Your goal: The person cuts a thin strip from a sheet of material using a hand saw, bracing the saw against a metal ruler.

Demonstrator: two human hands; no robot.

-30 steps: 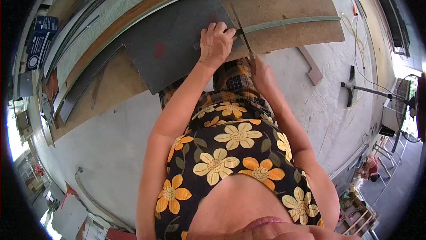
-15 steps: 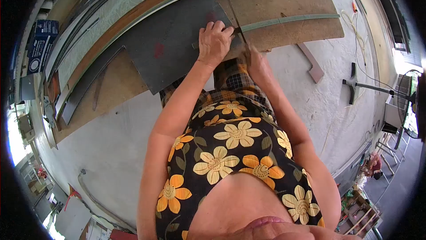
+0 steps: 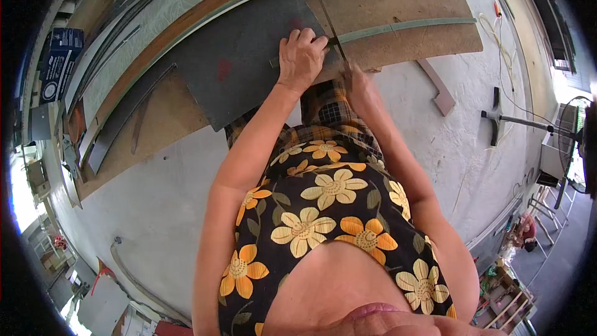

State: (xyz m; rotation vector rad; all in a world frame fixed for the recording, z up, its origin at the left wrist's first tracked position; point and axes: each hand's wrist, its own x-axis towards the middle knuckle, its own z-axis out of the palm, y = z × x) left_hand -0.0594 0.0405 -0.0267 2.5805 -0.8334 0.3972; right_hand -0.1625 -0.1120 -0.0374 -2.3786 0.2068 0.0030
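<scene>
Green strip passes under the left hand, curled to hold it; the closed right hand grips the crossing blade.

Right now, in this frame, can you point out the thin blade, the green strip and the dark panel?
Thin blade [image 3: 331, 27]: head view, about midway along its length.
Green strip [image 3: 413, 25]: head view, mid-part of its exposed length.
Dark panel [image 3: 249, 50]: head view, bare upper face.
</scene>
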